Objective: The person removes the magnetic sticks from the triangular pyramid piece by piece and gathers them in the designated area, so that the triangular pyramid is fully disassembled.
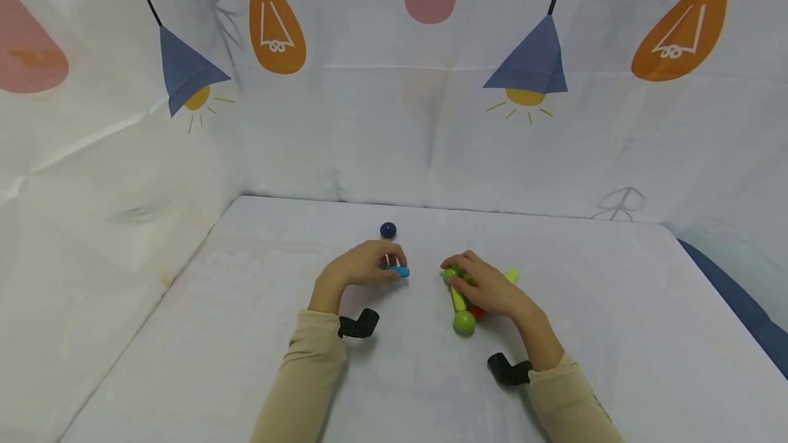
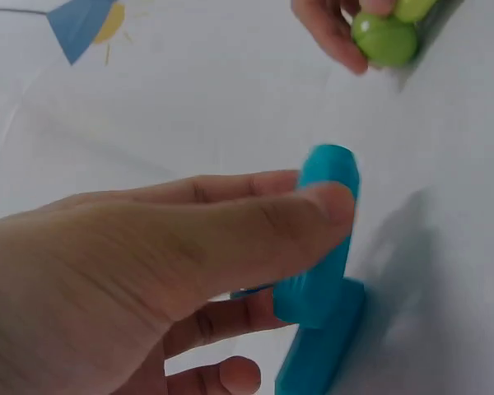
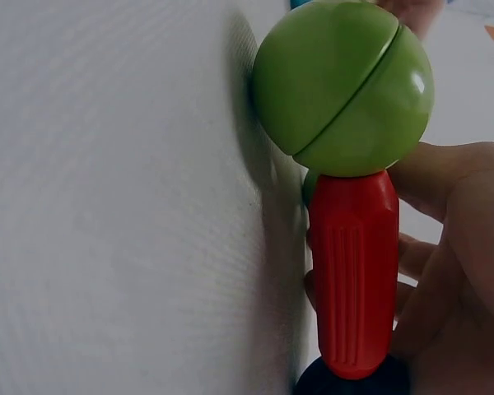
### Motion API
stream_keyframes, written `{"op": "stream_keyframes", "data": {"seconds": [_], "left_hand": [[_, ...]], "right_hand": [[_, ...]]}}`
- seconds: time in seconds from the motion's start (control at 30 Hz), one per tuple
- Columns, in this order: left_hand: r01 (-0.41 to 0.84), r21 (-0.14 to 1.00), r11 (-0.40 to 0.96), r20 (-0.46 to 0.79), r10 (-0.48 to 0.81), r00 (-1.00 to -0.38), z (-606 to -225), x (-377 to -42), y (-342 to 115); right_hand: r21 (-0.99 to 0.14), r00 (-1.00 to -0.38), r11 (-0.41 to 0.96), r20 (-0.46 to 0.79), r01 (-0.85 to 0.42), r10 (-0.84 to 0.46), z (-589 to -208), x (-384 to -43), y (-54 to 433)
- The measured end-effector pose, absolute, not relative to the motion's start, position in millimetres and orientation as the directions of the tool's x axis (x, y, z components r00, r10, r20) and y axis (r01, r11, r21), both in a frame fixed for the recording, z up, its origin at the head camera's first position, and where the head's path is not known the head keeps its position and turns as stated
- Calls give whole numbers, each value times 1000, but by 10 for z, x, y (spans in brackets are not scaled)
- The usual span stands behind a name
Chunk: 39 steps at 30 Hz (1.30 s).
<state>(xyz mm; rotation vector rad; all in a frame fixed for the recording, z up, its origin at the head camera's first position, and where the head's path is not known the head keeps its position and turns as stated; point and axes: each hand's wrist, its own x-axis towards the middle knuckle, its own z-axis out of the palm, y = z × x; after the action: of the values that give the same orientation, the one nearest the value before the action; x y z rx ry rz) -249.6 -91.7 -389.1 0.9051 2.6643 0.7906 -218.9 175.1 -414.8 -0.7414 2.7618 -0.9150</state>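
Note:
My left hand (image 1: 367, 263) pinches a blue toy rod (image 2: 329, 177) between thumb and fingers, just above the table. A second blue rod (image 2: 321, 354) shows under it in the left wrist view; whether the two touch, I cannot tell. Beyond this hand sits a dark blue ball (image 1: 388, 230). Over on the right, my right hand (image 1: 489, 287) curls its thumb and fingers round a green ball (image 1: 451, 275). A yellow-green rod (image 1: 458, 298) runs from that ball to a nearer green ball (image 1: 464, 323). Partly under the palm lies a red rod (image 3: 356, 276), with a dark ball (image 3: 354, 380) at its end.
A white table (image 1: 246, 361) bears all the pieces. Another yellow-green rod end (image 1: 512, 275) pokes out past the right hand. White cloth printed with lamps (image 1: 369, 142) hangs at the back and left. Black wrist mounts (image 1: 359, 324) stick out from both sleeves.

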Motion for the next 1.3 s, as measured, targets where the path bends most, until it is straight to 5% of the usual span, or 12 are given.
{"op": "stream_keyframes", "data": {"seconds": [0.6,1.3], "left_hand": [[416,580,700,-107,571,-814,-3941,-2528,-989],[627,479,614,-22,723,-691,-4064,-2347,-225]], "right_hand": [[-620,-858,691,-55,-371,-510,-4069,-2193,1993],[-638,-834,673,-87,-373,-545,-4136,-2225,1908]]}}
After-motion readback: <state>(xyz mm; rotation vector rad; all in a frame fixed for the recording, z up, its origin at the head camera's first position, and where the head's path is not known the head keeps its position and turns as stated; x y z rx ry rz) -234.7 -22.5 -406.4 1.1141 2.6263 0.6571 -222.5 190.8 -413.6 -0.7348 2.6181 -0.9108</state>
